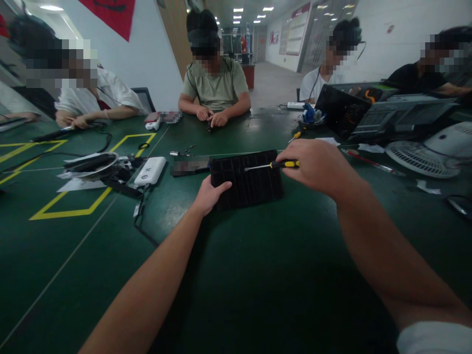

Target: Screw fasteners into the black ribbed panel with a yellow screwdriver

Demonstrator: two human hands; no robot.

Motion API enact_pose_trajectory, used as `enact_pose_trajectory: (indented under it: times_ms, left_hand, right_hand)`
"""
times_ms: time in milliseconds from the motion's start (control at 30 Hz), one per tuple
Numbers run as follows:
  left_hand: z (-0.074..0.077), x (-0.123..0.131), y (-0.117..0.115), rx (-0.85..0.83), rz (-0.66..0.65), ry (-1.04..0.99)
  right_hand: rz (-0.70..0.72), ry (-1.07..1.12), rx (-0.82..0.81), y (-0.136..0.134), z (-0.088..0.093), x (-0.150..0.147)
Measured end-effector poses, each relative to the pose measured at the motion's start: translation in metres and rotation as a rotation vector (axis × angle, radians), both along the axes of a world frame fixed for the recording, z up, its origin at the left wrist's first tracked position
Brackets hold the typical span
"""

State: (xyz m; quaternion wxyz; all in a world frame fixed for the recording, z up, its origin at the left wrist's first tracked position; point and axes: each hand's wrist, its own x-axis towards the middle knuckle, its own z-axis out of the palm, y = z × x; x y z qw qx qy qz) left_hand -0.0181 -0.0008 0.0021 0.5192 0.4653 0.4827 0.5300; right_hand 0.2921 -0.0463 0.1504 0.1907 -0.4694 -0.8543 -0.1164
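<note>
Most fingers of the left hand (pixel 209 196) are hidden by the black panel (pixel 254 184). Left of centre, small bits (pixel 191 146) are too tiny to identify (a nearby patch (pixel 190 167) is pixelated); the right edge crops the white fan (pixel 444 142).

Two yellow-handled screwdrivers (pixel 273 165), one black panel (pixel 250 184)

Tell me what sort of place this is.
Probably a shared workshop or assembly room: the right hand holds a screwdriver, yellow lines mark out areas on the green table, and several people sit around it.
</note>
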Motion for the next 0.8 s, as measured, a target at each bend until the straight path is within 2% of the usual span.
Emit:
enact_pose_trajectory:
  times_ms: [167,467,800]
  left_hand:
    - [-0.002,-0.001,0.002,0.005,-0.008,0.003]
    - [-0.003,0.000,0.003,0.023,-0.015,0.022]
    - [-0.001,-0.001,0.002,0.014,-0.021,0.044]
  right_hand:
    - [-0.040,-0.044,-0.012,-0.006,0.004,-0.007]
    - [-0.211,-0.025,-0.100,-0.017,0.007,-0.022]
    - [-0.175,-0.020,-0.197,-0.022,0.012,-0.024]
